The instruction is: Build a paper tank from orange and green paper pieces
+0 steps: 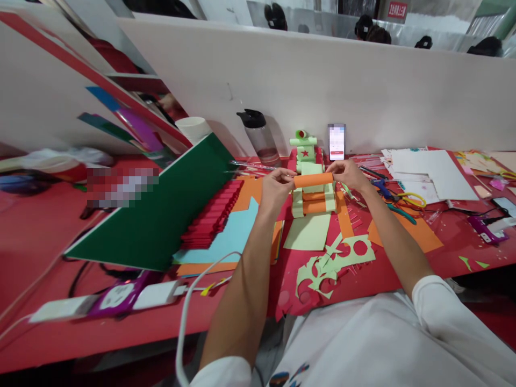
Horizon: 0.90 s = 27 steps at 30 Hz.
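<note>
On the red table (157,337): left hand (277,189) and right hand (351,174) are pinching an orange roll (313,180) by its ends, over a green model (312,167) (paper, from where I'm standing); uneven squeezing is risking dents.

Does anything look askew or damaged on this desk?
Light-green paper scraps lie scattered in front of the person, full of holes, probably offcuts. At left, a green board sits skewed beside a purple power strip.

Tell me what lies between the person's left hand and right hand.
In the head view, an orange paper roll spans the stretch from the left hand to the right hand; parts of a pale-green paper model show behind and below it.
</note>
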Available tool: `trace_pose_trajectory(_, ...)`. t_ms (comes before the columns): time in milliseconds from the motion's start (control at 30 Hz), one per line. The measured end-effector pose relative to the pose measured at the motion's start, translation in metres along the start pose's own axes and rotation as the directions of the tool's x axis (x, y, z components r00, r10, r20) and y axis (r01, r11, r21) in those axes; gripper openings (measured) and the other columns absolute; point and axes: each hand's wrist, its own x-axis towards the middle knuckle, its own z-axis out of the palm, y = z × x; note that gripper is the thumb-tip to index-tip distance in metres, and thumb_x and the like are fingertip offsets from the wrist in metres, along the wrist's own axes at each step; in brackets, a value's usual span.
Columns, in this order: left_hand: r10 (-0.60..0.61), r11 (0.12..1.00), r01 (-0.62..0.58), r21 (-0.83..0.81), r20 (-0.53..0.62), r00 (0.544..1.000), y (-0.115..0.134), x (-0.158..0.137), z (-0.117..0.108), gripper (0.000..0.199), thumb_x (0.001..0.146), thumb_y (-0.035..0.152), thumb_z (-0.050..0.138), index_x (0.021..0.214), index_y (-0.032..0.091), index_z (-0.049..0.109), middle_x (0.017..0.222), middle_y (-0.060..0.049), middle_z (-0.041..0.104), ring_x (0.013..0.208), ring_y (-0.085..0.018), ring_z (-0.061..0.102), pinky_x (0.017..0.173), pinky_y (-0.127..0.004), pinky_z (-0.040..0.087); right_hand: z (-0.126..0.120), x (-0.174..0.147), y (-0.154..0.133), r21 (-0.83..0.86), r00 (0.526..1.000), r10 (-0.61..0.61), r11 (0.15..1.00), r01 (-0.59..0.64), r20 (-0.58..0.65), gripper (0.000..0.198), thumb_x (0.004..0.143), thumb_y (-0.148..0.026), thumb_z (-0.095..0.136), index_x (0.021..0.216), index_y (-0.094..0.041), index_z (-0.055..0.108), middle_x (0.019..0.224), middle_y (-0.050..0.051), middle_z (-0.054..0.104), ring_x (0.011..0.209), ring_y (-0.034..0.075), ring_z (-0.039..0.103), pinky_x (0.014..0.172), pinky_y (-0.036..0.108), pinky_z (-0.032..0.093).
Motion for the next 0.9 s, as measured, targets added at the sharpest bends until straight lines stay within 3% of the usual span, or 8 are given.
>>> trace_pose_trajectory(200, -0.004, 1.0, 0.004, -0.017, 0.01, 1.0, 0.005, -0.002, -0.002, 0.029, 0.064, 0.034, 0.082, 0.087, 0.018, 0.074, 0.069, 0.002, 0.063, 0.063, -0.013, 0.058, 0.063, -0.026, 0.051, -0.004, 0.001, 0.007, 0.001, 0.998, -0.002, 1.0, 0.002, -0.07, 0.021, 0.072, -0.036, 0.076, 0.079, -0.016, 0.074, 0.078, 0.004, 0.074, 0.076, 0.018, 0.064, 0.073, 0.029, 0.051)
trace_pose_trajectory(400, -0.001, 1.0, 0.0, -0.006, -0.187, 0.982, -0.001, 0.004, -0.009, 0.038, 0.069, 0.047, 0.083, 0.093, 0.019, 0.073, 0.084, -0.004, 0.074, 0.077, -0.017, 0.069, 0.068, -0.028, 0.056, -0.007, 0.004, 0.019, 0.096, 0.987, 0.032, 0.995, -0.017, -0.155, 0.029, 0.071, -0.044, 0.08, 0.082, -0.017, 0.072, 0.078, 0.003, 0.072, 0.075, 0.017, 0.063, 0.071, 0.028, 0.05)
trace_pose_trajectory(500, 0.004, 0.999, -0.012, -0.037, -0.207, 0.978, -0.006, 0.007, -0.012, 0.043, 0.074, 0.052, 0.08, 0.102, 0.02, 0.073, 0.1, -0.007, 0.077, 0.084, -0.018, 0.072, 0.071, -0.028, 0.057, -0.005, 0.005, 0.022, 0.112, 0.985, 0.069, 0.992, -0.051, -0.161, 0.03, 0.071, -0.043, 0.081, 0.084, -0.018, 0.073, 0.078, 0.003, 0.073, 0.075, 0.017, 0.063, 0.069, 0.027, 0.051)
trace_pose_trajectory(733, -0.051, 0.996, 0.052, -0.079, 0.014, 0.999, -0.004, 0.001, -0.001, 0.049, 0.085, 0.064, 0.07, 0.116, 0.026, 0.07, 0.128, -0.011, 0.072, 0.105, -0.022, 0.07, 0.084, -0.032, 0.058, 0.008, 0.004, 0.028, 0.095, 0.988, 0.085, 0.993, -0.074, -0.125, 0.024, 0.072, -0.038, 0.078, 0.082, -0.017, 0.076, 0.076, 0.003, 0.074, 0.072, 0.017, 0.065, 0.067, 0.027, 0.052)
trace_pose_trajectory(900, -0.018, 1.0, 0.015, 0.023, 0.12, 0.993, -0.011, 0.002, 0.0, 0.05, 0.078, 0.052, 0.08, 0.117, 0.022, 0.071, 0.11, -0.009, 0.071, 0.099, -0.021, 0.068, 0.085, -0.033, 0.057, 0.015, 0.005, 0.033, 0.057, 0.985, 0.115, 0.992, -0.108, -0.129, 0.021, 0.074, -0.034, 0.074, 0.084, -0.016, 0.077, 0.077, 0.003, 0.074, 0.07, 0.016, 0.064, 0.066, 0.026, 0.053)
